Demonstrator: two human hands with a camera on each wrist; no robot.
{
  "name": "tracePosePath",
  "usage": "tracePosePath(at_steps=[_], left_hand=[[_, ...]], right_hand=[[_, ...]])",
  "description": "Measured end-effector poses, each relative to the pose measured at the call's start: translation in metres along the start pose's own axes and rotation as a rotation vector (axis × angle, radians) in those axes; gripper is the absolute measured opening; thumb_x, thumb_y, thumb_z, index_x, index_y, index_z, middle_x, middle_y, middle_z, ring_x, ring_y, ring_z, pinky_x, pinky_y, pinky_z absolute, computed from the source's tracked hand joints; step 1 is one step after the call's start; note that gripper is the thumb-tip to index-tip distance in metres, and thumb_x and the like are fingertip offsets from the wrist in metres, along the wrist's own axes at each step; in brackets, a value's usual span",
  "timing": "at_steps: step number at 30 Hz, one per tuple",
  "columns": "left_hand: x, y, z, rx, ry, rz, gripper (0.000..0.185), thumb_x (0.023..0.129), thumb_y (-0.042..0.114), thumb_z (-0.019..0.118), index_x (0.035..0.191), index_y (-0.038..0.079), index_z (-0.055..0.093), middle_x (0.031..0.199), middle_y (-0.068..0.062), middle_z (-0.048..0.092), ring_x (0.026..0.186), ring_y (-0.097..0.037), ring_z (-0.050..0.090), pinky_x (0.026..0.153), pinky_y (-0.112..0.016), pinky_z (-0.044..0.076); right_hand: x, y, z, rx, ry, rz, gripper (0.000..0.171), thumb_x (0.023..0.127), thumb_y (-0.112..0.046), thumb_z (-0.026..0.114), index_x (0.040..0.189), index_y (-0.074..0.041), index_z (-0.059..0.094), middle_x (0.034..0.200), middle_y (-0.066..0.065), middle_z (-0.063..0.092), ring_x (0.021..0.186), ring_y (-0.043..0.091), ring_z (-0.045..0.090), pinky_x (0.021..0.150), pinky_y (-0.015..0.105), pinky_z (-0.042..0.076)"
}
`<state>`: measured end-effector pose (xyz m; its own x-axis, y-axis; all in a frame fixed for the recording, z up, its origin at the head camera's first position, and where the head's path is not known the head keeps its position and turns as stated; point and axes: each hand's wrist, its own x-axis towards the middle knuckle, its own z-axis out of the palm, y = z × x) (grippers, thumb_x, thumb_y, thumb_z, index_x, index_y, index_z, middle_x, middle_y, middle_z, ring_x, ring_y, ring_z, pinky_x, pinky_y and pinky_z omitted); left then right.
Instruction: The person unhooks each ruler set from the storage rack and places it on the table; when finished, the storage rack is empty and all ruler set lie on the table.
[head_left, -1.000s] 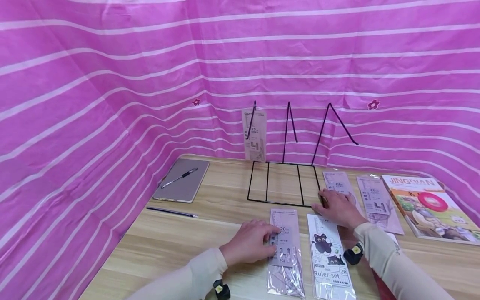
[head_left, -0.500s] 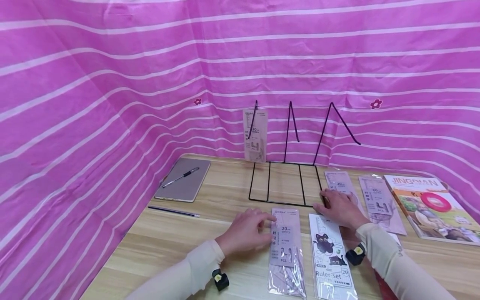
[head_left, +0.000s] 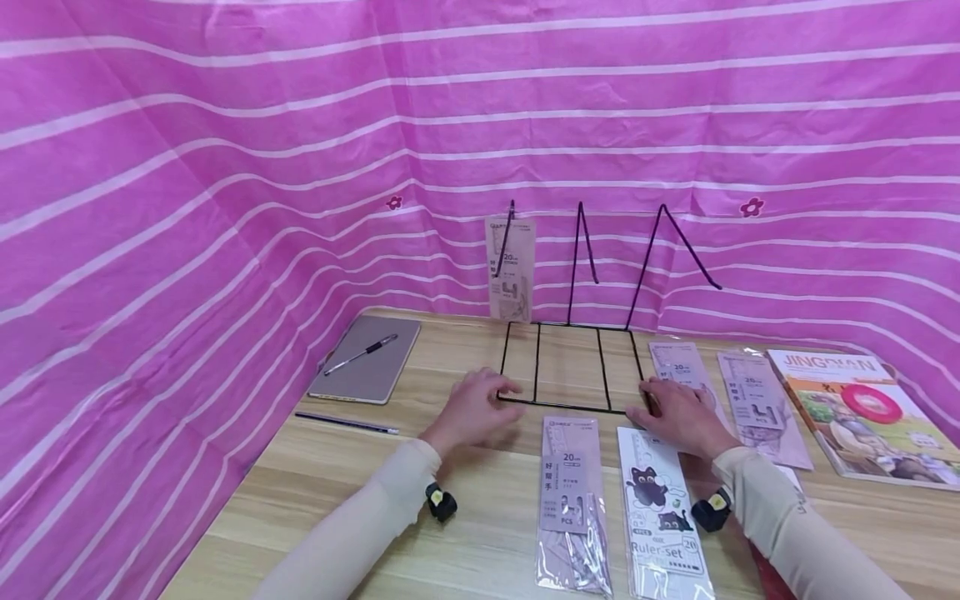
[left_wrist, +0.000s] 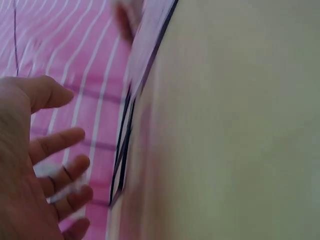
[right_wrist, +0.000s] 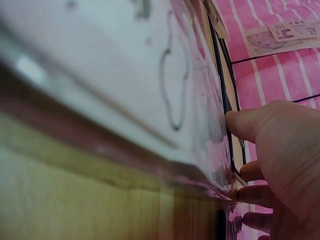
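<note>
A black wire display rack (head_left: 566, 406) stands at the back of the table, with three upright hooks. From its left hook hangs a packaged ruler set (head_left: 513, 302). My left hand (head_left: 471, 408) is at the rack's front left corner; in the left wrist view its fingers are spread and hold nothing. My right hand (head_left: 682, 418) grips the rack's front right corner, the thumb at the front bar in the right wrist view. Before the rack lie a pink ruler packet (head_left: 570, 475) and a white cat-print ruler packet (head_left: 651, 500), the latter partly under the right arm.
Two more pink packets, a nearer one (head_left: 750, 400) and one partly behind the right hand (head_left: 677, 360), lie right of the rack. Beyond them is a magazine (head_left: 840, 437). At left are a grey notebook (head_left: 356, 383) with a pen (head_left: 375, 346), and a pencil (head_left: 347, 422). A pink striped curtain (head_left: 300, 125) encloses the table.
My left hand has left the pink ruler packet and moved forward and left to the rack's front left corner. The right hand has stayed at the right corner.
</note>
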<state>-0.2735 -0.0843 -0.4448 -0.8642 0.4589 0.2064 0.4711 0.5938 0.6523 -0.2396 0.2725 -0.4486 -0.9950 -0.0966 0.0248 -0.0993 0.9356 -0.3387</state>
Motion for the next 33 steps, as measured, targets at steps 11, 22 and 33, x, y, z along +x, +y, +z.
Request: tracePosePath(at_steps=[11, 22, 33], left_hand=[[0.053, -0.033, -0.028, -0.157, 0.083, -0.039, 0.033, 0.103, 0.024, 0.068, 0.134, 0.013, 0.07, 0.145, -0.012, 0.056, 0.127, -0.037, 0.056, 0.103, -0.054, 0.052], [0.11, -0.03, -0.053, -0.303, 0.164, -0.135, 0.039, 0.101, 0.028, 0.071, 0.136, 0.012, 0.067, 0.178, -0.01, 0.013, 0.159, -0.047, 0.024, 0.124, -0.071, 0.025], [0.134, -0.018, -0.06, -0.537, 0.136, -0.1, 0.037, 0.101, 0.029, 0.072, 0.136, 0.019, 0.068, 0.152, -0.009, 0.058, 0.141, -0.034, 0.053, 0.119, -0.058, 0.042]], right_hand=[[0.0, 0.001, 0.003, -0.01, -0.005, 0.02, 0.074, 0.101, -0.05, 0.066, 0.153, 0.0, 0.05, 0.157, 0.031, 0.047, 0.147, 0.056, 0.037, 0.118, 0.076, 0.019], [0.001, -0.002, -0.002, -0.003, 0.014, 0.001, 0.073, 0.101, -0.049, 0.066, 0.153, -0.001, 0.05, 0.156, 0.03, 0.049, 0.146, 0.055, 0.039, 0.117, 0.077, 0.02], [0.0, 0.003, 0.001, 0.006, 0.005, 0.025, 0.075, 0.1, -0.051, 0.066, 0.154, -0.002, 0.049, 0.158, 0.03, 0.047, 0.147, 0.055, 0.038, 0.118, 0.075, 0.019]])
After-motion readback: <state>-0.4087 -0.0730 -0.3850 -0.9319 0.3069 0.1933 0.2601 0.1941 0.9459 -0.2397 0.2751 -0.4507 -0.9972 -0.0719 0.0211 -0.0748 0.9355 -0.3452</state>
